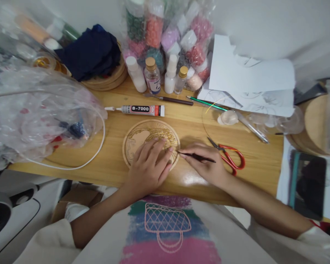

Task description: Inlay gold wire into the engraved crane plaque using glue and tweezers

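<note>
Well left of the left hand [150, 163] and its fingers, a clear plastic bag [44, 99] and a white cable [71, 168]. Beyond those fingertips, a B-7000 tube [143, 110]. Under those fingers, released and spread, a round wooden disc [141, 136] with gold line-work. Pinched between thumb and fingers of the right hand [207, 163], tip at the disc's right edge, a dark slim tool [200, 157]. Just right of that grip, red-handled scissors [222, 148].

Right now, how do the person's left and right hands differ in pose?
The left hand is spread; the right hand is curled. The left hand lies over the round wooden disc; the right hand, at its edge, grips a slim dark tool. Both are bare.
</note>
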The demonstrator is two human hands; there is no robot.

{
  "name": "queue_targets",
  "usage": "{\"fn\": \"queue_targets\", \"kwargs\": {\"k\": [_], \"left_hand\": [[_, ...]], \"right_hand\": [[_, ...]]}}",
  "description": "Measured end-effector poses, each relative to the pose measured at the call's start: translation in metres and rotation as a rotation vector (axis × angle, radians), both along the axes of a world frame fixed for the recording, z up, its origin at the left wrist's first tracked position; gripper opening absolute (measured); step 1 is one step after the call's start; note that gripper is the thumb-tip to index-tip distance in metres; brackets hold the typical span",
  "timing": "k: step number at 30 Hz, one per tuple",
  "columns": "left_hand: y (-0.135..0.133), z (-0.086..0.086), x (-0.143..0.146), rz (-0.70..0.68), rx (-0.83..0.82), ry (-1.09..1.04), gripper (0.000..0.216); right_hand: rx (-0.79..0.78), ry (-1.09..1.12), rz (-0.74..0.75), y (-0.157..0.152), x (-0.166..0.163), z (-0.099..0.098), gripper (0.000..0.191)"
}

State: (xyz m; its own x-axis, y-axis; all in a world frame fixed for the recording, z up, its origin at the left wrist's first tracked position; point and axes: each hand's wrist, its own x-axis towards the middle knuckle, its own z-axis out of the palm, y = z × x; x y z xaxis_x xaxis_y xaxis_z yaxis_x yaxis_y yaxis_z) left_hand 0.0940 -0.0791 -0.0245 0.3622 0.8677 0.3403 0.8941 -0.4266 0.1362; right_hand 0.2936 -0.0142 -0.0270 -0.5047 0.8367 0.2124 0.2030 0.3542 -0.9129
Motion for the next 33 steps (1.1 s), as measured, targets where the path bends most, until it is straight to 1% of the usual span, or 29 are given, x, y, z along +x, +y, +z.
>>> {"fn": "queue_targets", "kwargs": {"k": [13, 23, 28, 33], "left_hand": [[-0.0004, -0.0005, -0.0006, 0.000, -0.017, -0.018, 0.032], [-0.0016, -0.0017, -0.0024, 0.002, -0.014, -0.072, 0.039], [-0.0029, -0.0022, -0.0025, 0.009, -0.040, -0.067, 0.038], [-0.0028, -0.0034, -0.0033, -0.001, -0.033, -0.072, 0.035]], "right_hand": [[0.022, -0.014, 0.006, -0.0001, 0.0002, 0.0003, 0.015], [0.024, -0.022, -0.057, -0.0022, -0.0005, -0.0027, 0.014], [0.030, -0.035, -0.044, -0.0019, -0.0005, -0.0024, 0.013], [0.032, -0.026, -0.046, -0.0016, -0.0011, -0.0012, 0.013]]}}
